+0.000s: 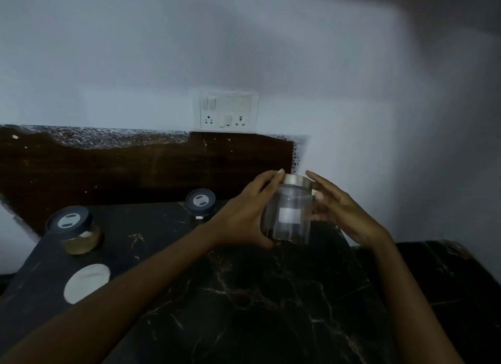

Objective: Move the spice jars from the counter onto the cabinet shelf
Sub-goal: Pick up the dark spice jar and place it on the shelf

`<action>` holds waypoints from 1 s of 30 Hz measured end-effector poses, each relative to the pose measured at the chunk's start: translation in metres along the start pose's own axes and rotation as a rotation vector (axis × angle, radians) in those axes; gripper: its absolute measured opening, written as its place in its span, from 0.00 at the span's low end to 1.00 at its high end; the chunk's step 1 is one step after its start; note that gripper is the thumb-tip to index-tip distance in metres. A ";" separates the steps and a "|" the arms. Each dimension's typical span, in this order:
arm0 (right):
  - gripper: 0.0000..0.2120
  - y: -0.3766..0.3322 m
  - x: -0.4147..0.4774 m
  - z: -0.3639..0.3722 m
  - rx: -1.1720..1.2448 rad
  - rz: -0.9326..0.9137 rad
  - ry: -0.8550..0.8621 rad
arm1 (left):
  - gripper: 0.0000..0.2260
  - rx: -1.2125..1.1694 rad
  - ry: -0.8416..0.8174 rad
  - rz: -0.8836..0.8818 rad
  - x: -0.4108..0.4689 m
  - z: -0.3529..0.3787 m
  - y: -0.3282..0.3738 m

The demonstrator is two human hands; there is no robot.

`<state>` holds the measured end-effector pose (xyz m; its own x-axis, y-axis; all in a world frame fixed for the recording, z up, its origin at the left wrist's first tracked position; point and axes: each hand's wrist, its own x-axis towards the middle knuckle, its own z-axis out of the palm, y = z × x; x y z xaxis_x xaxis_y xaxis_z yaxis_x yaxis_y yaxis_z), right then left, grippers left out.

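A clear glass jar point(291, 214) with a silver metal lid and a white label is at the back right of the black marble counter point(244, 296). My left hand point(244, 214) grips its left side, thumb under the base and fingertips at the lid. My right hand point(344, 209) lies against the jar's right side with straight fingers. Two more spice jars with dark lids stand on the counter: one with tan powder point(74, 230) at the left, one point(200, 202) near the back wall. No cabinet shelf is in view.
A round white lid or disc point(86, 282) lies on the counter at the left front. A switch and socket plate point(226, 111) is on the wall above a dark backsplash point(135, 168). A pale wall closes the right side.
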<state>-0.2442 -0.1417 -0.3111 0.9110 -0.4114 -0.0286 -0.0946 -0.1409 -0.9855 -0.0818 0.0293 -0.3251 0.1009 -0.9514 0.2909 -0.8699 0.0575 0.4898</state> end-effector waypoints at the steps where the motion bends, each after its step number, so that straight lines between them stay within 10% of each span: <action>1: 0.37 -0.001 -0.008 0.003 0.007 -0.040 -0.037 | 0.58 -0.039 0.021 -0.009 -0.007 -0.005 0.002; 7: 0.64 -0.005 -0.028 0.038 -0.146 -0.106 -0.272 | 0.58 -0.279 0.127 -0.075 -0.038 -0.014 0.012; 24: 0.57 -0.021 -0.028 0.070 -0.522 -0.283 -0.090 | 0.57 -0.270 0.071 -0.104 -0.050 -0.027 0.027; 30: 0.64 -0.025 -0.034 0.058 -0.287 -0.185 -0.223 | 0.56 -0.591 0.113 -0.149 -0.059 -0.027 0.026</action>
<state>-0.2494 -0.0717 -0.2954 0.9848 -0.1547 0.0784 -0.0002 -0.4531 -0.8914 -0.0974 0.0953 -0.3076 0.2793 -0.9260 0.2539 -0.4311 0.1154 0.8949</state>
